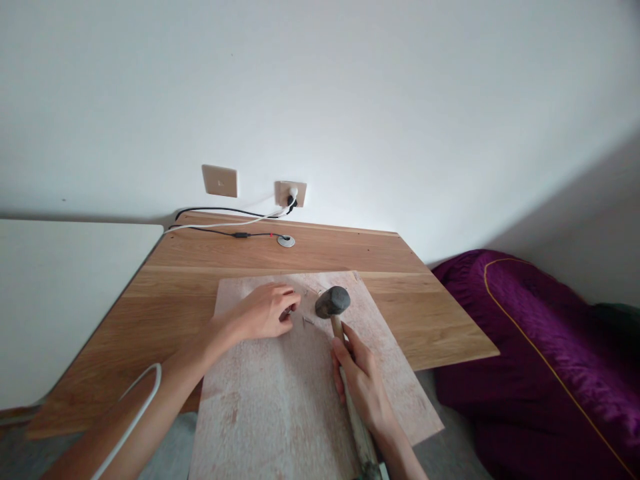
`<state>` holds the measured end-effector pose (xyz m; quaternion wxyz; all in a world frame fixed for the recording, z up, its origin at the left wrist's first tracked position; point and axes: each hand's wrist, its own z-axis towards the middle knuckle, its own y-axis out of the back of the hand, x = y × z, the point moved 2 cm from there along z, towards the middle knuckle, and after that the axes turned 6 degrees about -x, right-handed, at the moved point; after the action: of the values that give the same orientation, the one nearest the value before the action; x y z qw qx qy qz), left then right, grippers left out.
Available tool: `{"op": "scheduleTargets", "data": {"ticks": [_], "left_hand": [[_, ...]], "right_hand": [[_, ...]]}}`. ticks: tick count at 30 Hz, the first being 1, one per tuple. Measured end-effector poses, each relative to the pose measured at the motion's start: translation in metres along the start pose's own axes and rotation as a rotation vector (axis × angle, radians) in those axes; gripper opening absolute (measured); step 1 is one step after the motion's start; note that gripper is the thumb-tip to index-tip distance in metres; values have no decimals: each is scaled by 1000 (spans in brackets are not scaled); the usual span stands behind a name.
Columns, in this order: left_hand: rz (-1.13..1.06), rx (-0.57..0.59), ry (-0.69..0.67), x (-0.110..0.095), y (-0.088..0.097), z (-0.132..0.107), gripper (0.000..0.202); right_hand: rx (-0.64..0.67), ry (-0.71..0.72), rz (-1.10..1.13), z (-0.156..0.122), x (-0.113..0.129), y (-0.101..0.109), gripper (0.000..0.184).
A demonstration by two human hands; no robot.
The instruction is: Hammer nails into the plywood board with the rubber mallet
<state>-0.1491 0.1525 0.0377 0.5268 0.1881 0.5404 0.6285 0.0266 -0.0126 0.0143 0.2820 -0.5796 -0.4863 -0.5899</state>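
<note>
My right hand (361, 373) is wrapped round the wooden handle of a mallet (333, 302). Its dark, rounded head is held above a whitish wooden board (260, 407). To the left of the head, my left hand (273, 311) rests low over the board with its fingers curled in. Something small and dark shows between those fingers, too little of it to name. Between the left hand and the mallet, a few thin nails (309, 321) appear to lie on the board.
The board lies on a brown wooden desk (165, 293) against a white wall. Cables run from a wall socket (291, 194) along the desk's back, near a round cable hole (286, 241). A white surface (65, 300) adjoins at left; purple fabric (490, 360) is at right.
</note>
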Motion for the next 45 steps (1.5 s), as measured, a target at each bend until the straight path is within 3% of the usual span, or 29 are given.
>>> {"op": "scheduleTargets", "data": {"ticks": [7,24,36,45], "left_hand": [[-52,-30,-20,2,-2,0,24],[-129,-63,-104,3,-10,0,16],[-37,-81,-78,-1,-7,-1,17],[-109,-68,-62,0,-8,-1,16]], "right_hand": [[5,6,-7,0,0,0,47],[4,11,-8,1,-1,0,48],[1,9,-5,1,1,0,45],[7,6,-6,0,-1,0,45]]}}
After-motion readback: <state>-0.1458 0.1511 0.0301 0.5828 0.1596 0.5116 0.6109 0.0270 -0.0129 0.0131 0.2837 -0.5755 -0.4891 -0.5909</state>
